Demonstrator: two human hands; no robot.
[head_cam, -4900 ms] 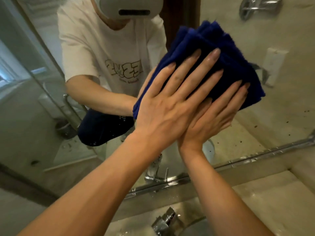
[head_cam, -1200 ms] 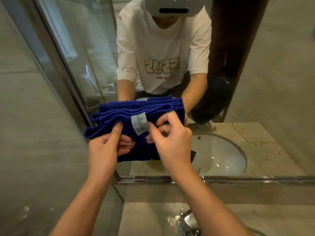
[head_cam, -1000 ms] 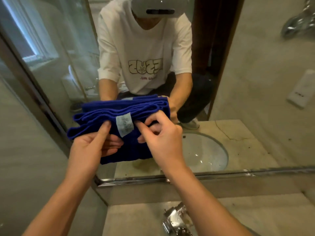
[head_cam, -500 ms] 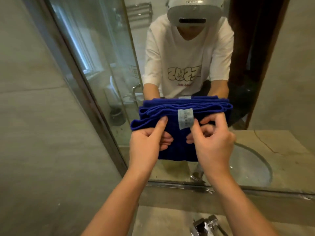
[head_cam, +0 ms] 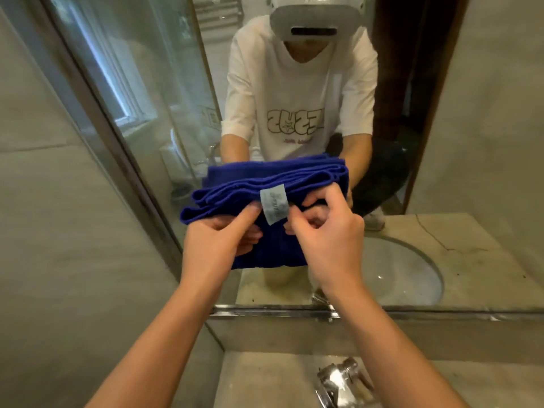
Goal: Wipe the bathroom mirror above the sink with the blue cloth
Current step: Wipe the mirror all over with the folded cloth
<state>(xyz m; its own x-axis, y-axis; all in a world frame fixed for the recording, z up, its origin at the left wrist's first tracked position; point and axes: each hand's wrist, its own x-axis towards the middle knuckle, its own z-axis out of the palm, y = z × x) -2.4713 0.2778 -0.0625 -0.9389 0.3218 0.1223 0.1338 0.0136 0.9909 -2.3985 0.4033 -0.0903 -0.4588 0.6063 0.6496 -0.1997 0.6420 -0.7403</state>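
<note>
The blue cloth [head_cam: 235,189], folded into several layers with a pale label at its front edge, is held up in front of the mirror [head_cam: 471,128]. My left hand [head_cam: 215,245] pinches its lower left part, thumb on top. My right hand [head_cam: 326,240] grips it just right of the label, thumb and forefinger on the fold. The cloth is off the glass, a little above the mirror's lower edge. The mirror shows a person in a white T-shirt holding the same cloth.
A chrome strip [head_cam: 265,312] runs along the mirror's bottom edge. Below it lies the stone counter [head_cam: 259,378] with a chrome tap [head_cam: 338,381]. A tiled wall [head_cam: 59,231] stands close on the left. The sink basin [head_cam: 406,275] shows in the reflection.
Earlier both flat hands pressed the cloth against the glass. Now the cloth is off the mirror and both hands hold it folded; in the last second only the view has shifted.
</note>
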